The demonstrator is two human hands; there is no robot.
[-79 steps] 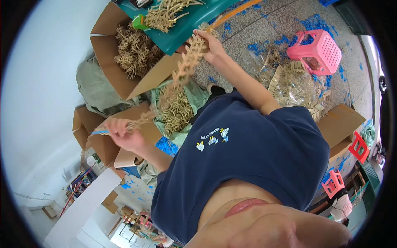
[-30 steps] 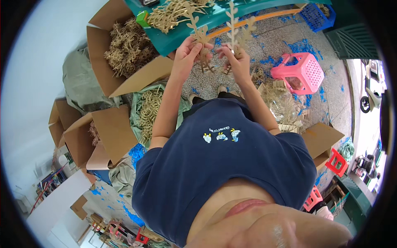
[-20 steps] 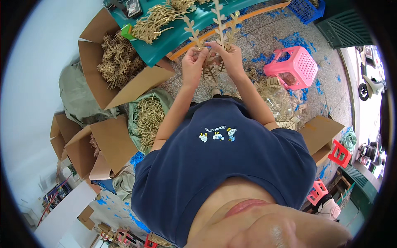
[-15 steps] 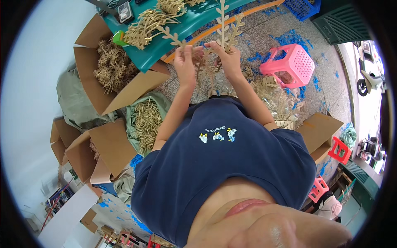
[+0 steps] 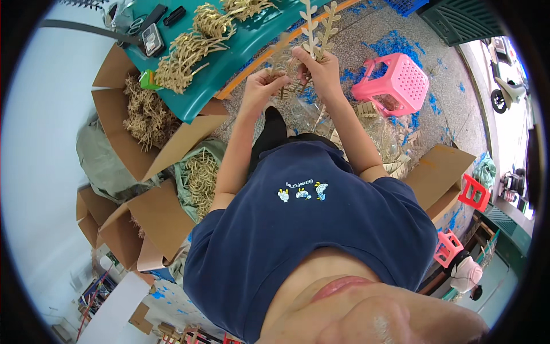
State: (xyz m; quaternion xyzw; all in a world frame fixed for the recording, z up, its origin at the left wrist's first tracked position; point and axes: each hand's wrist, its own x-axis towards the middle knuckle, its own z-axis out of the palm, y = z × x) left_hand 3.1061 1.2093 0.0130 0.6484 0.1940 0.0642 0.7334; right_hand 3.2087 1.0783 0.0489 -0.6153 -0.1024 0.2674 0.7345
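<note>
A green desk [image 5: 206,86] is standing ahead, an open cardboard box [image 5: 183,146] just beside it. A pink plastic stool [image 5: 409,83] is standing on the right. Gold sprig bundles [image 5: 182,62] are lying on the desk. The right hand [image 5: 322,71] is gripping two gold leaf sprays [image 5: 310,27] in its fingers; the left hand [image 5: 262,89] is pinching a blurred sprig [image 5: 281,60].

In your right hand [image 5: 322,73] you have two flat, gold-beige sprigs with small oval leaves along their stems: a pale sprig [image 5: 309,30] and, fanned out to its right, a golden sprig [image 5: 328,26], both with leafy ends pointing away from you. Between the fingertips of your left hand [image 5: 263,90] is a blurred sprig [image 5: 279,59], its exact outline hard to tell, close beside the other two. All three are near the tabletop's [image 5: 197,98] long edge nearest you, right of its near corner.
</note>
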